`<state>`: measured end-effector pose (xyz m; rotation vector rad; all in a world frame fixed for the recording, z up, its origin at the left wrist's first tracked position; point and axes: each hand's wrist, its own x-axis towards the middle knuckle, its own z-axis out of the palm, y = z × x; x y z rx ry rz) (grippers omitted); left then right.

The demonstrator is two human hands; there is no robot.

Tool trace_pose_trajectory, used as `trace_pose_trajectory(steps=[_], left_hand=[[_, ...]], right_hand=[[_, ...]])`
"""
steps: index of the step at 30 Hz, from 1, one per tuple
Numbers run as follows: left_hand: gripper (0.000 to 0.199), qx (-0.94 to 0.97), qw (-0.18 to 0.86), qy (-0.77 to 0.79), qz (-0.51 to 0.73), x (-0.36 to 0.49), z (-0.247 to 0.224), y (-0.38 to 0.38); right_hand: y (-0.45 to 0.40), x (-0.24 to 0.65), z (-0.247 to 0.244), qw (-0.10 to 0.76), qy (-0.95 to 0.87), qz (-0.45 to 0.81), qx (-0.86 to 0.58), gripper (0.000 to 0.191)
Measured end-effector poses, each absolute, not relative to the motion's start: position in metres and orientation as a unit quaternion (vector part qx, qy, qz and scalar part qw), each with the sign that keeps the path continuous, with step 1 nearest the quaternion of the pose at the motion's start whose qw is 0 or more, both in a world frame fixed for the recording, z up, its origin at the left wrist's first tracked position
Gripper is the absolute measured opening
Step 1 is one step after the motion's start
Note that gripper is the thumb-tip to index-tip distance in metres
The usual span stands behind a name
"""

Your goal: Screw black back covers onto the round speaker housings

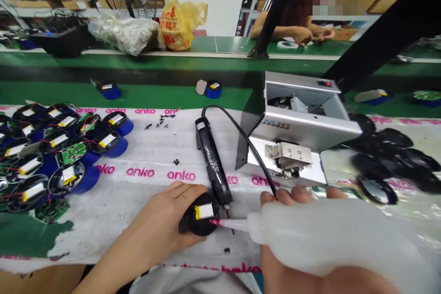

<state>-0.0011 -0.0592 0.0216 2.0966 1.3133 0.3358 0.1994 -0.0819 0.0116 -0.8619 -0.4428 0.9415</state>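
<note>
My left hand (172,216) is wrapped round a round black housing (203,227), its open side facing up. Inside that housing lies a white battery (206,211) with yellow tape at one end. My right hand (292,266) grips a translucent white squeeze bottle (320,234). The bottle's thin nozzle, with a reddish tip (215,222), points left and reaches the housing's rim near the battery; whether it touches cannot be made out. Just behind the housing an electric screwdriver (213,161), wrapped in black tape, lies on the white sheet with its cable trailing back.
A silver screw-feeder machine (296,124) stands behind my right hand. Blue housings with batteries (65,147) crowd the left side. Black round parts (396,151) lie at right. Small screws (161,121) are scattered on the sheet. Across the green bench, another person's hands (310,36) are at work.
</note>
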Motion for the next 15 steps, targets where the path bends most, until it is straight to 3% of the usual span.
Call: trace_pose_trajectory(steps=[15], left_hand=[[0.062,0.807,0.314,0.492,0.094,-0.002,0.023,-0.058]], right_hand=[[-0.087,0.175,0.011,0.806,-0.196,0.423,-0.364,0.069]])
